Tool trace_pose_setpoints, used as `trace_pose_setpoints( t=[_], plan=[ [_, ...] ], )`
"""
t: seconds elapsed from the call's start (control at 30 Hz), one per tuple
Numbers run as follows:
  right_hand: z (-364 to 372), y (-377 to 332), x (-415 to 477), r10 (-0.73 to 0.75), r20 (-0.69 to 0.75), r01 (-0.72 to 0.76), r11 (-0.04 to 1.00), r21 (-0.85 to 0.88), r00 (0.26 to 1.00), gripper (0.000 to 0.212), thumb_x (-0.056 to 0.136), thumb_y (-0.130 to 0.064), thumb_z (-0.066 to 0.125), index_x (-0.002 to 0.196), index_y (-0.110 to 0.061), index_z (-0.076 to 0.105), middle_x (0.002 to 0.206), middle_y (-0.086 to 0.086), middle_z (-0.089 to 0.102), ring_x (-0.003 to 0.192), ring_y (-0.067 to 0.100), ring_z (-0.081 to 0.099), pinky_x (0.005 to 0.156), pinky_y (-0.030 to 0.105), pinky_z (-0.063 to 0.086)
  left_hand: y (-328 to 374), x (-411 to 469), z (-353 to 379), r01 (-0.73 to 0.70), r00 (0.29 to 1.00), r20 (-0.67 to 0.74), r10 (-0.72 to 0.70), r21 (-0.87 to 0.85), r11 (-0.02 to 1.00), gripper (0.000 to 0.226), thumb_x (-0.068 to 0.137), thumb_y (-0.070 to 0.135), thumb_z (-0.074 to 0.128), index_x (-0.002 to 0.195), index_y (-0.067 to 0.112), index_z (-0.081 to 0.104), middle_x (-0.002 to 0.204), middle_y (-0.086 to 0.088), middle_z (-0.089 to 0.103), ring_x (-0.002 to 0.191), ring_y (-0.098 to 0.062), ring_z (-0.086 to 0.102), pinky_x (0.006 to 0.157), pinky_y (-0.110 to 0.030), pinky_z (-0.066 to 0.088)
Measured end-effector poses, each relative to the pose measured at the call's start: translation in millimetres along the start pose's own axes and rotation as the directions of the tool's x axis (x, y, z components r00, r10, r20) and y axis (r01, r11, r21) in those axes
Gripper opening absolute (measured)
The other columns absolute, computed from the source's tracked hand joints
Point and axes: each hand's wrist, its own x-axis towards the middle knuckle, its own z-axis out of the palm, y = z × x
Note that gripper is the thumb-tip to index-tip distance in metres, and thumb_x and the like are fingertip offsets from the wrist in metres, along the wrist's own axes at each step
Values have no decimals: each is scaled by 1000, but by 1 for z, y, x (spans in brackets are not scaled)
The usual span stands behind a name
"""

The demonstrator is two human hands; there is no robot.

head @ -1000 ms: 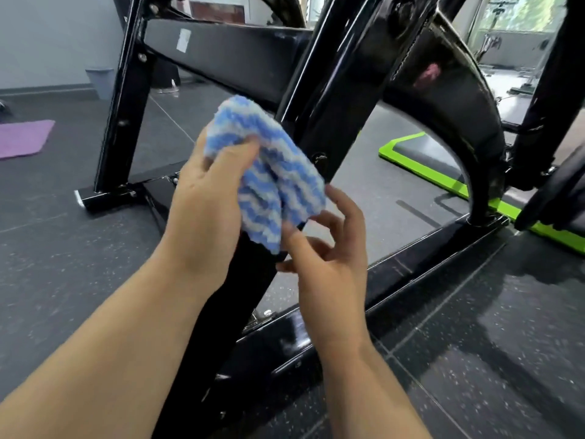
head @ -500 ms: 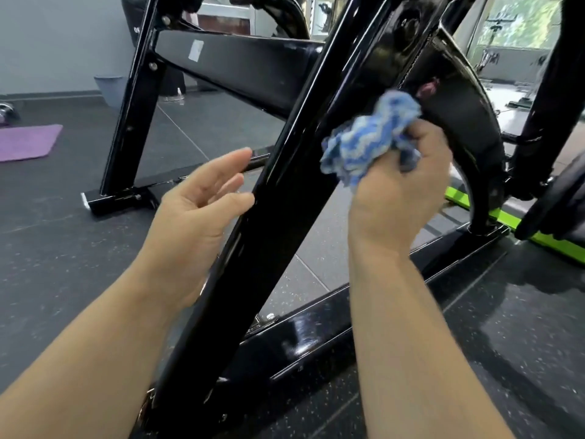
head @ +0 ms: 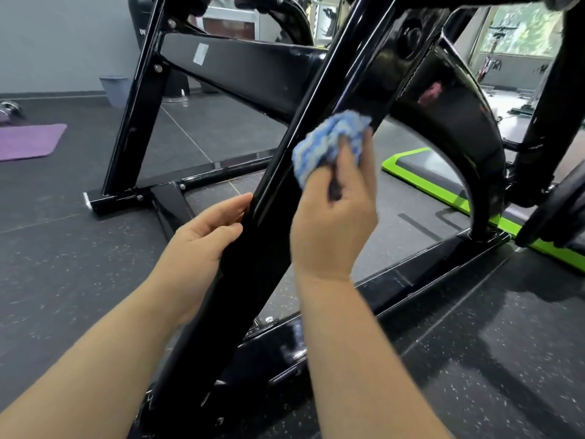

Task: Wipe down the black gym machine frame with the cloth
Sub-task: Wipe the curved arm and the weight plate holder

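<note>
Bunched blue-and-white striped cloth (head: 329, 142) against the slanted glossy bar of the black gym machine frame (head: 285, 191).

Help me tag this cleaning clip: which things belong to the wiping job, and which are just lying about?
Job: blue striped cloth, held by the right hand; black frame, touched by the left hand.
Lying about: purple mat; green step platform; grey bin.
</note>
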Motion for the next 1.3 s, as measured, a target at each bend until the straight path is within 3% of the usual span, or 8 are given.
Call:
trace_pose_setpoints(
  t=[0.2,0.4,0.6,0.73,0.9,1.1,1.23,1.3],
  plan=[
    [-21,31,-85,-208,359,275,950,-146,910,38,90,-10,49,127,-8,59,146,6,39,140,30,34,113,39,32,9,3,-5,69,998,23,-67,-106,992,46,86,-17,35,110,8,65,102,-3,74,93,-10,68,76,-17,55],
    [-23,17,15,1,55,5,994,-112,998,40,93,-5,49,131,-11,58,147,3,44,125,-6,40,98,2,32,-4,-6,-6,69,996,-43,-72,-70,995,46,91,-14,35,105,15,68,107,1,73,100,-8,68,73,-12,52],
    [-32,31,-117,-69,382,145,974,-176,921,38,92,-14,47,124,-4,62,147,4,38,138,25,37,111,30,33,-7,-6,-1,110,991,-86,-105,67,992,36,98,0,40,102,24,67,91,11,74,78,-1,68,64,-13,52],
    [-34,27,-38,174,96,-167,983,-78,980,40,93,-4,48,129,-15,60,132,0,61,118,5,55,104,20,41,-11,-9,-1,113,991,-88,-104,107,988,37,99,4,40,104,28,67,92,14,74,75,3,66,59,-9,48],
    [-6,26,41,660,106,-667,722,185,744,29,95,-36,51,74,-19,61,69,-9,58,66,10,52,69,29,44,-18,-15,-5,97,994,-80,-79,253,963,42,100,12,40,113,44,64,109,20,69,95,-1,67,76,-19,50],
    [-27,32,20,843,432,-939,343,28,321,33,95,-28,37,65,-19,47,40,-7,52,45,8,52,43,17,41,-2,0,0,18,996,-92,16,349,937,28,93,23,53,94,45,71,95,17,72,92,-7,67,85,-29,51],
    [-18,33,73,741,391,-834,437,337,547,31,92,-26,38,62,-21,46,50,-7,49,45,12,48,50,17,35,8,11,25,-198,967,-77,241,362,911,29,90,25,58,113,42,63,111,18,68,106,3,62,99,-27,45],
    [-12,32,80,690,466,-833,474,287,553,34,95,-39,41,67,-22,48,53,-11,50,47,9,47,48,17,33,10,13,36,-256,949,-75,307,385,887,30,92,21,57,115,40,61,110,16,67,104,3,62,95,-26,47]
  ],
)
